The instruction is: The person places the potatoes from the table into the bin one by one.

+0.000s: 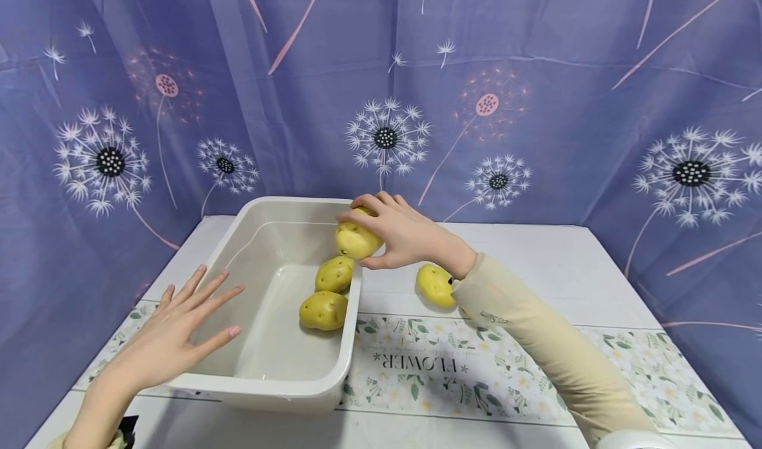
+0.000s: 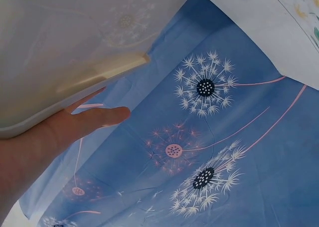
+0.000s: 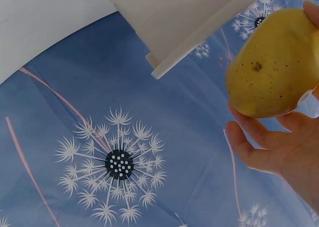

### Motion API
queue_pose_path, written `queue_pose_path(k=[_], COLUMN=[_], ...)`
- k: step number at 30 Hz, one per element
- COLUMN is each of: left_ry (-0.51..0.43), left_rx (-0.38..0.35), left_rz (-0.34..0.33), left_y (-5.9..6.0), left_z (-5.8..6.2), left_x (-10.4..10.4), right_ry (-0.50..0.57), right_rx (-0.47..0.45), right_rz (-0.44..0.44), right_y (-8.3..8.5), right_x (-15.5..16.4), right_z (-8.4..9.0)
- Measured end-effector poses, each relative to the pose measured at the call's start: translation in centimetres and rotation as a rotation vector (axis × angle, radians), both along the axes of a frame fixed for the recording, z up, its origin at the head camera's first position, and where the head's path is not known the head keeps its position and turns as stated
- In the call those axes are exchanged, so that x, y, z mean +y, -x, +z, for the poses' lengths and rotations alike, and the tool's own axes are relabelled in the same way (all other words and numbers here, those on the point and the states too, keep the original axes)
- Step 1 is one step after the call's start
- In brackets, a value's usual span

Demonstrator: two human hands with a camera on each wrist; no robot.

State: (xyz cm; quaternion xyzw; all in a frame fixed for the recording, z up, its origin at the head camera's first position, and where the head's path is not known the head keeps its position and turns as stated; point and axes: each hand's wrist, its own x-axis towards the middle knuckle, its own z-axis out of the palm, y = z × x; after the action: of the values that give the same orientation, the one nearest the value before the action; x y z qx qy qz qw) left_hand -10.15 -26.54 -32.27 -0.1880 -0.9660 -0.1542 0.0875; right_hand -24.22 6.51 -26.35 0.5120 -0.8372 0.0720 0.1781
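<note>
A yellow potato [image 1: 356, 239] is gripped in my right hand [image 1: 401, 231], above the right wall of a white plastic basin [image 1: 309, 388]. The right wrist view shows the held potato [image 3: 271, 65] close up, fingers curled round it, beside the outside of the basin [image 3: 184, 17]. Two potatoes lie inside against the right wall, one farther back [image 1: 335, 274] and one nearer [image 1: 323, 311]. My left hand [image 1: 178, 326] is at the basin's left side with its fingers spread straight, holding nothing. In the left wrist view the left hand [image 2: 65, 132] is beside the basin's rim.
Another potato [image 1: 436, 285] lies on the table right of the basin, partly behind my right sleeve [image 1: 536, 336]. The white table [image 1: 512, 241] carries a floral printed band [image 1: 411, 383]. A blue dandelion-print curtain [image 1: 309, 105] stands behind and at both sides.
</note>
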Motion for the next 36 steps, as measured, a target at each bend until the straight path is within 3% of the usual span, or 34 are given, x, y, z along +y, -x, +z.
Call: queue_pose_path(k=[36], left_ry=[-0.005], left_rx=[-0.008], left_rz=[0.010], left_y=[0.0], left_z=[0.2], left_x=[0.1], right_ry=[-0.105], right_rx=[-0.022], right_rz=[-0.030], right_y=[0.4], right_x=[-3.4], right_z=[1.7])
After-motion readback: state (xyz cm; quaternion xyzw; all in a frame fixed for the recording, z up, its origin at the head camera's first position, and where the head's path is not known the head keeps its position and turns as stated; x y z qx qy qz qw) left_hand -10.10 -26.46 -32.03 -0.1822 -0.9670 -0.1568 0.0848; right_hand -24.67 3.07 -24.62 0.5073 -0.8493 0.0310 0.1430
